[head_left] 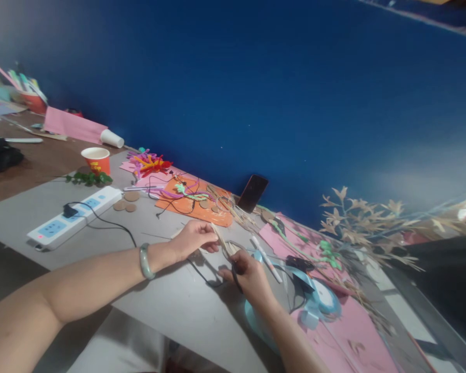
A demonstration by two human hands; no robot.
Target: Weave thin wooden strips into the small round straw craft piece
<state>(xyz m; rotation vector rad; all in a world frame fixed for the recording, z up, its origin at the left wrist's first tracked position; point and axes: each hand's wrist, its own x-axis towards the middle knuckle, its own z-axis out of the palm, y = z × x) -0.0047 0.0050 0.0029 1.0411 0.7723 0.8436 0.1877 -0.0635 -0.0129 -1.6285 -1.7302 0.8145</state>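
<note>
My left hand (194, 237), with a pale green bangle (145, 261) on the wrist, pinches the end of a thin pale strip (220, 237) above the grey table (147, 295). My right hand (248, 274) is closed close beside it, fingers curled round a thin dark loop, maybe wire (236, 280), and touching the strip's other end. A black cord (202, 272) lies on the table under both hands. A white pen-like stick (266, 258) rests just right of my right hand.
A white power strip (75, 215) with a black plug lies at left. An orange paper cup (96, 159), pipe-cleaner flowers (149, 163), an orange sheet (192, 204), a leaning phone (253, 192), blue ribbon (314, 303), pink paper (345, 336) and dried branches (365, 217) stand around.
</note>
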